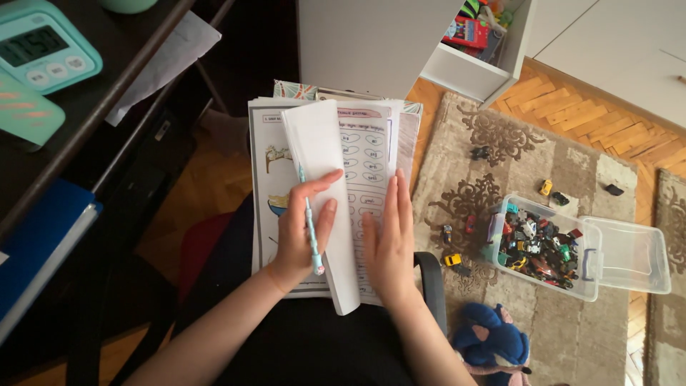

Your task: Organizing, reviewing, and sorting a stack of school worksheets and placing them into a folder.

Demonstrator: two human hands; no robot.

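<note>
I see the left hand (299,232) clamped on a pencil (311,236), lifting a workbook (321,193) page; the right hand (389,239) lies flat, fingers apart.

two hands (343,236), one pencil (311,232), one workbook (371,143)

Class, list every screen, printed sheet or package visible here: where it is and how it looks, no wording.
Digital timer: top left on dark desk, teal, grey screen.
Worksheet booklet: centre, on lap, white with small drawings, under both hands.
Colourful boxes: in white shelf, top centre-right, red and green.
</note>
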